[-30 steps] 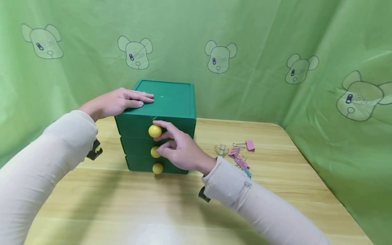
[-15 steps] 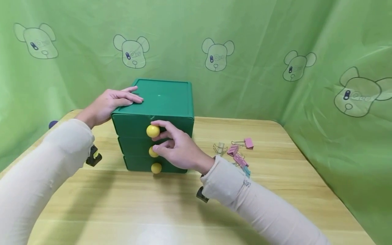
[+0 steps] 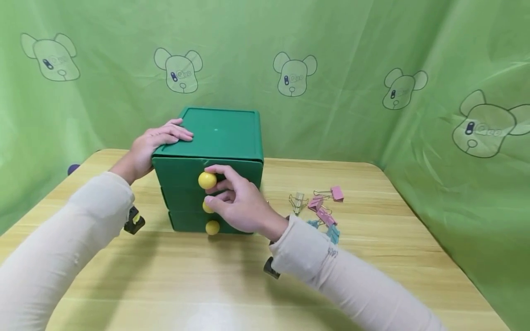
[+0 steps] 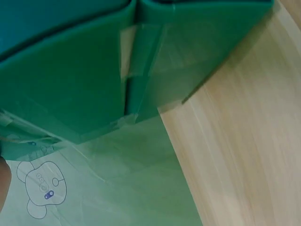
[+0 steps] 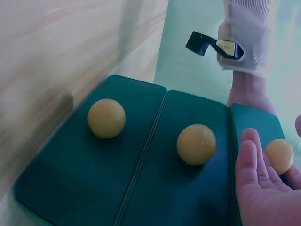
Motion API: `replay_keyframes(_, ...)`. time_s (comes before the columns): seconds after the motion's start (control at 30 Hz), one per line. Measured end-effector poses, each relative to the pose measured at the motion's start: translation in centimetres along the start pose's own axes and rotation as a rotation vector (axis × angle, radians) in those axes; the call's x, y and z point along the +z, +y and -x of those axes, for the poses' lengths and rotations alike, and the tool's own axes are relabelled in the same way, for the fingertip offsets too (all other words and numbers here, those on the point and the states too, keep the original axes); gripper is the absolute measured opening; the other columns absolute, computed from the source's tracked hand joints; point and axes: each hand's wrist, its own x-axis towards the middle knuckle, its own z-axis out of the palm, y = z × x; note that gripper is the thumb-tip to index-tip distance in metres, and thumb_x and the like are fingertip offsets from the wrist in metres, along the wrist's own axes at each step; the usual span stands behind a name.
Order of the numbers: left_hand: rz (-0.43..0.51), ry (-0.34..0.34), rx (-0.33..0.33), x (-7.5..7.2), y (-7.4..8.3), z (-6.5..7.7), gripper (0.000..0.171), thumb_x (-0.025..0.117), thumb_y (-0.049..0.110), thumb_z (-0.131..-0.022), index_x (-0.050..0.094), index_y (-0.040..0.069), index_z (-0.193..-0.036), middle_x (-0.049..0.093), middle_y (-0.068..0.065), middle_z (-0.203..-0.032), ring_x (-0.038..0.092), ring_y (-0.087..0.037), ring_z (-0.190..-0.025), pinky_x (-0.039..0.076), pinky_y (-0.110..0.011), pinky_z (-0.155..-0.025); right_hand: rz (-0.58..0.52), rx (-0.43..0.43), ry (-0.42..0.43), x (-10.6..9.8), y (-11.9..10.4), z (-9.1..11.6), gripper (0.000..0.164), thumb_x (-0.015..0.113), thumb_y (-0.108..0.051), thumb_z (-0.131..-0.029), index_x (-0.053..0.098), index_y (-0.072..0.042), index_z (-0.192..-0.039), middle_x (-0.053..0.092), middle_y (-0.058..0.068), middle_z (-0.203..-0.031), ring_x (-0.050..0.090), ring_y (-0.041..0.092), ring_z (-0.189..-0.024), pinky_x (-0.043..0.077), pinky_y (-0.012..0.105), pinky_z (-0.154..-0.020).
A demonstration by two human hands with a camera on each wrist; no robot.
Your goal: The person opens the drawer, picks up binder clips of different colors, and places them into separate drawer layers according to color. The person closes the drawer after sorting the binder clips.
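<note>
A green three-drawer cabinet (image 3: 219, 133) stands on the table, a round yellow knob on each drawer front. My right hand (image 3: 244, 202) holds the top knob (image 3: 207, 180) between its fingers. That top drawer (image 3: 178, 172) stands slightly out, with a thin dark gap under the cabinet's lid. My left hand (image 3: 159, 142) rests on the lid's left edge, its fingers lying over the top. In the right wrist view the middle knob (image 5: 196, 144) and the bottom knob (image 5: 106, 118) are untouched, and some fingers (image 5: 249, 160) show beside the top knob.
Right of the cabinet lie several binder clips: pink ones (image 3: 327, 217), a clear one (image 3: 298, 202) and blue ones (image 3: 333, 233). Green cloth (image 3: 339, 115) printed with bear heads hangs behind and beside the wooden table (image 3: 198, 285). A purple round thing (image 3: 73, 169) shows past the left table edge.
My left hand has slid left from farther in on the lid to its left edge. The top drawer has come forward a little, with my right hand still on its knob.
</note>
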Motion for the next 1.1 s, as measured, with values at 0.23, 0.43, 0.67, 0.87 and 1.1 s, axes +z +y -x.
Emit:
replay_keyframes(0.23,-0.016,0.028,-0.007,0.0,0.2,0.1,0.053,0.035,-0.006,-0.096,0.076,0.028,-0.090,0.068,0.017,-0.103,0.024,-0.027,-0.141,0.029,-0.017,-0.104,-0.015,-0.024,-0.029,0.5,-0.8,1.1,0.051,0.062,-0.009,-0.093,0.043,-0.012,-0.139,0.061,0.016,-0.114,0.066,0.013,-0.092,0.053,0.024,-0.084)
replay_keyframes(0.43,-0.002,0.042,-0.031,0.1,0.4,-0.2,0.047,0.036,0.000,-0.099,0.077,0.023,-0.095,0.068,0.015,-0.106,0.023,-0.023,-0.142,0.018,-0.032,-0.114,-0.025,0.008,-0.025,0.6,-1.2,1.9,0.051,0.063,-0.008,-0.092,0.043,-0.014,-0.139,0.061,0.012,-0.113,0.065,0.011,-0.090,0.052,0.024,-0.085)
replay_keyframes(0.67,-0.037,0.069,-0.029,0.4,0.0,-0.5,0.044,0.035,0.004,-0.099,0.076,0.019,-0.097,0.067,0.013,-0.108,0.026,-0.021,-0.140,0.014,-0.042,-0.116,-0.029,0.002,-0.015,0.8,-1.5,3.0,0.052,0.064,-0.008,-0.092,0.044,-0.015,-0.139,0.061,0.005,-0.110,0.065,0.010,-0.089,0.053,0.024,-0.083)
replay_keyframes(0.87,-0.038,0.083,0.024,0.8,-0.3,-0.3,0.047,0.032,-0.002,-0.097,0.075,0.015,-0.094,0.068,0.015,-0.103,0.028,-0.027,-0.139,0.020,-0.034,-0.113,-0.039,-0.034,-0.032,1.4,-1.9,4.3,0.052,0.065,-0.009,-0.091,0.044,-0.014,-0.138,0.061,0.005,-0.109,0.065,0.008,-0.089,0.054,0.025,-0.082)
replay_keyframes(1.1,-0.032,0.103,0.028,0.8,-0.1,0.2,0.050,0.030,-0.002,-0.097,0.075,0.019,-0.091,0.068,0.015,-0.103,0.030,-0.026,-0.138,0.021,-0.035,-0.112,-0.048,-0.074,-0.074,1.8,-2.5,5.7,0.052,0.064,-0.012,-0.092,0.044,-0.012,-0.139,0.061,0.006,-0.109,0.065,0.006,-0.088,0.054,0.025,-0.082)
